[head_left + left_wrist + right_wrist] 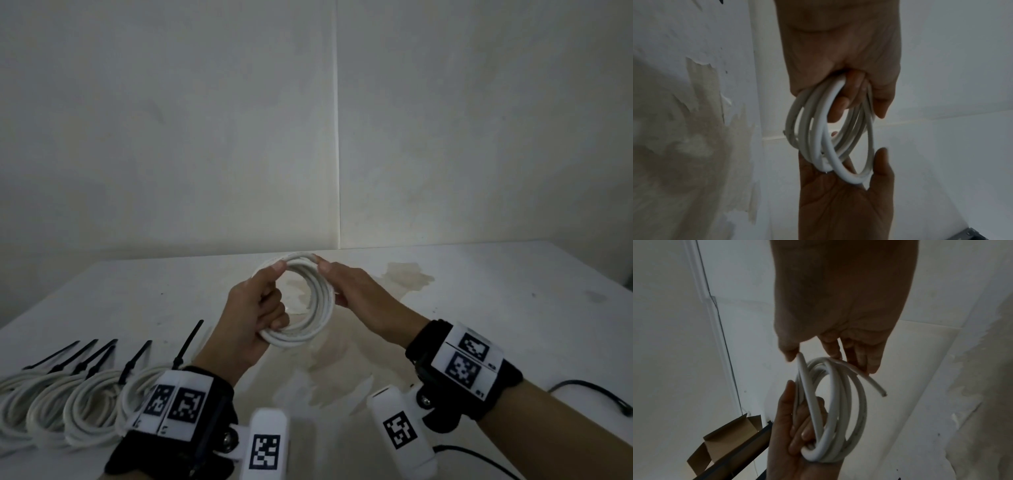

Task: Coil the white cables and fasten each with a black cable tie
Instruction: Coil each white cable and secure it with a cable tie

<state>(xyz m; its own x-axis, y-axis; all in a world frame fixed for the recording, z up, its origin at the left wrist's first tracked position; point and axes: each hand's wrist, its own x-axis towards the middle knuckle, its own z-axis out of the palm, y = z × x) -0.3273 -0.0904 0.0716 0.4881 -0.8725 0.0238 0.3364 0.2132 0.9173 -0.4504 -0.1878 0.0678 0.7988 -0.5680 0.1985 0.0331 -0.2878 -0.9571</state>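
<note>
A coil of white cable (324, 298) is held above the middle of the table (513, 308) by both hands. My left hand (253, 308) grips its near left side, with fingers curled through the loops (818, 129) and the index finger stretched along the top. My right hand (358, 291) holds the far right side between thumb and fingers. In the right wrist view the cable's cut free end (877, 387) sticks out past the right hand's fingers (869, 363). No tie is on this coil.
Several tied white coils (85, 407) lie in a row at the table's near left, their black tie tails (137, 356) pointing away. A black cord (589, 394) lies at the near right. A cardboard box (729, 438) stands beyond the table's left side. White walls close the back.
</note>
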